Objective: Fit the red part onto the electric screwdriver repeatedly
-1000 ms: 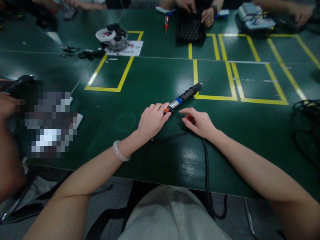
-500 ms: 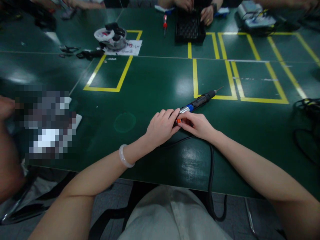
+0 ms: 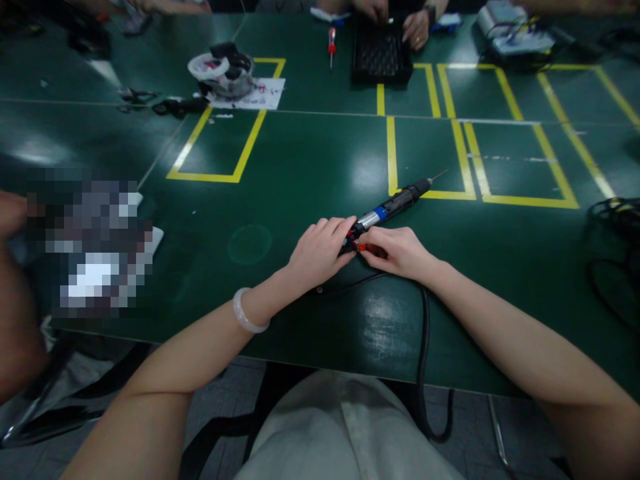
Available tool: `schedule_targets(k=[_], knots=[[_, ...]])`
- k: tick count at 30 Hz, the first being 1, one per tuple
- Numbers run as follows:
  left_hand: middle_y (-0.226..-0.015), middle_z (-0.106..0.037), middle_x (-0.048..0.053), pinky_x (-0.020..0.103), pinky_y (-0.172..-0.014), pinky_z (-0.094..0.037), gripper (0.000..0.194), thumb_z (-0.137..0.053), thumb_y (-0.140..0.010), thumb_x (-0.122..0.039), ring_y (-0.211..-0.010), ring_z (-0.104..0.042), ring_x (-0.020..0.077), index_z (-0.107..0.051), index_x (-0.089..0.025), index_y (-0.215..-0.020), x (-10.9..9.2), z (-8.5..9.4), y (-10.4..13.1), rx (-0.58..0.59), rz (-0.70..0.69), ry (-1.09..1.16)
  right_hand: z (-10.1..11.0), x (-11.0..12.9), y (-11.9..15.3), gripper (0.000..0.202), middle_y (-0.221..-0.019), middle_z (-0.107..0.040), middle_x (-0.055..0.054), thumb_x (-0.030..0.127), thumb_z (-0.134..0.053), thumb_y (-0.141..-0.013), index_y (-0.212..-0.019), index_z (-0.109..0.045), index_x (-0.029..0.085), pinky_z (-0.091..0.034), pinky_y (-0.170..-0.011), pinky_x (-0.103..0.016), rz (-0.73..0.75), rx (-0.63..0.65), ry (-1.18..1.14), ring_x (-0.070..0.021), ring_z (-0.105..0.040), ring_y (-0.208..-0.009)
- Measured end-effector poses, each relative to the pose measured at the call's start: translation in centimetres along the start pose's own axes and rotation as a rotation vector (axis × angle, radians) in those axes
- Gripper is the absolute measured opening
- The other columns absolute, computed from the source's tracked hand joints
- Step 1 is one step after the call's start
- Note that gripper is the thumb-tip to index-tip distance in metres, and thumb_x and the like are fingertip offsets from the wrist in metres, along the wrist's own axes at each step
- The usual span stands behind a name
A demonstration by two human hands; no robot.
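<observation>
An electric screwdriver (image 3: pixel 400 201) with a black body, a blue ring, a silver band and a thin bit lies slantwise on the green table, bit pointing away to the right. My left hand (image 3: pixel 323 250) is closed over its rear end, hiding much of it. Close beside it, my right hand (image 3: pixel 397 250) pinches a small orange-red part (image 3: pixel 363 247) at the tool's rear. Whether that part is joined to the tool I cannot tell. A black cable (image 3: pixel 424 340) runs under my right wrist and over the table's front edge.
Yellow tape outlines (image 3: pixel 393 157) mark the table (image 3: pixel 310 153). Across it, a person's hands work at a black tray (image 3: pixel 383 60) near a red screwdriver (image 3: pixel 332 41). A tape roll (image 3: pixel 227 70) sits on paper. Cables (image 3: pixel 617 220) lie at right; another person's arm (image 3: pixel 20 300) is at left.
My left hand has shifted slightly left, uncovering more of the screwdriver's rear. My right fingers have moved a little with the orange-red part. The screwdriver stays nearly in place.
</observation>
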State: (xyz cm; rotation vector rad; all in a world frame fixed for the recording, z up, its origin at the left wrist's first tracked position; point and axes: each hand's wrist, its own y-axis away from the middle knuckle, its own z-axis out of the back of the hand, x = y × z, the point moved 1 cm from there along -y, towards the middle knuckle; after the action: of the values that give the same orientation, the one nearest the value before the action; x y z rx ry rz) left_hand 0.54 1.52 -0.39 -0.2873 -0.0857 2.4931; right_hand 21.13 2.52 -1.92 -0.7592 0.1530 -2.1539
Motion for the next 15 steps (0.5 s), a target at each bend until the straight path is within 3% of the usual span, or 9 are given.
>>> schedule_targets(k=[5, 15], knots=[[-0.136, -0.058, 0.018, 0.04, -0.092, -0.046, 0.061, -0.066, -0.096, -0.033, -0.112, -0.056, 0.0318, -0.045, -0.008, -0.147, 0.07, 0.02, 0.03, 0.003, -0.007, -0.003, 0.1, 0.07, 0.07, 0.015, -0.088, -0.07, -0.004, 0.026, -0.052, -0.098, -0.105, -0.064, 0.02, -0.04, -0.064, -0.025, 0.093, 0.026, 0.106, -0.0144, -0.061, -0.073], [-0.13, -0.059, 0.018, 0.041, -0.089, -0.047, 0.076, -0.064, -0.094, -0.058, -0.109, -0.058, 0.0329, -0.046, -0.008, -0.148, -0.44, -0.33, -0.14, -0.02, 0.028, -0.044, 0.66, 0.65, -0.07, 0.025, -0.075, -0.062, -0.002, 0.033, -0.049, -0.1, -0.09, -0.067, 0.019, -0.037, -0.061, -0.026, 0.084, -0.01, 0.032, -0.0128, -0.054, -0.065]])
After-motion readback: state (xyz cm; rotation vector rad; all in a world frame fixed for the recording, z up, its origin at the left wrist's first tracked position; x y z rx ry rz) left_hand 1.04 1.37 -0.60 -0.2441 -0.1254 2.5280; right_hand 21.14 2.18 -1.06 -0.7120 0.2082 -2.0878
